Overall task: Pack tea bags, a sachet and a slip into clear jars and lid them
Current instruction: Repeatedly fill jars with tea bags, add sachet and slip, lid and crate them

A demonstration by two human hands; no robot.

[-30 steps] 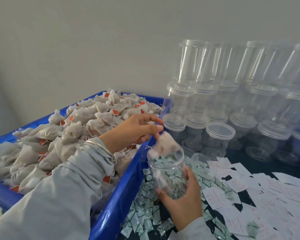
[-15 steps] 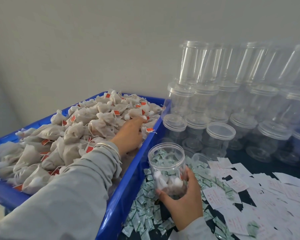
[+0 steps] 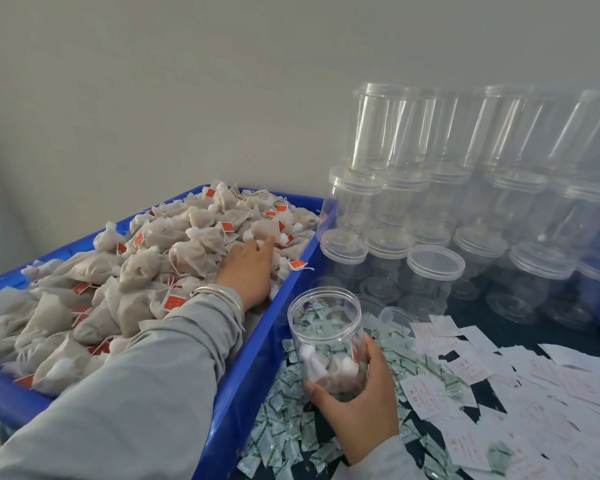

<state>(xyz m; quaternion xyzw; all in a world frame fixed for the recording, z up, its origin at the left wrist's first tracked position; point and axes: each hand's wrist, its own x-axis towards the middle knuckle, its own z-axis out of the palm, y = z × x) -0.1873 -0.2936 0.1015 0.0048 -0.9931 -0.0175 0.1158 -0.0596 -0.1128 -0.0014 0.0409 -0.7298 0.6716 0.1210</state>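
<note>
Curled around the lower part of an open clear jar (image 3: 327, 341), the right hand (image 3: 357, 407) holds it upright, thumb on the near side and fingers wrapped round the far side. A few tea bags (image 3: 329, 370) lie in the bottom of that jar, and its mouth has no lid. The jar stands just to the right of the blue crate (image 3: 257, 362), over a scatter of small green-and-white sachets (image 3: 284, 441) on the dark tabletop.

Inside the crate, the left hand (image 3: 252, 268) rests palm down on the heap of tea bags (image 3: 146, 268) with its fingers stretched out toward the far right corner; the fingertips touch a bag, but whether they pinch it cannot be told. A silver bangle (image 3: 219, 294) sits at the wrist above a grey sleeve (image 3: 136, 393).

White paper slips (image 3: 520, 396) with red print are spread to the right of the held jar. Beyond the jar, farther from the person, lidded empty jars (image 3: 471, 216) are stacked in rows against the wall, and one more open jar (image 3: 395, 318) stands just behind the held one.
</note>
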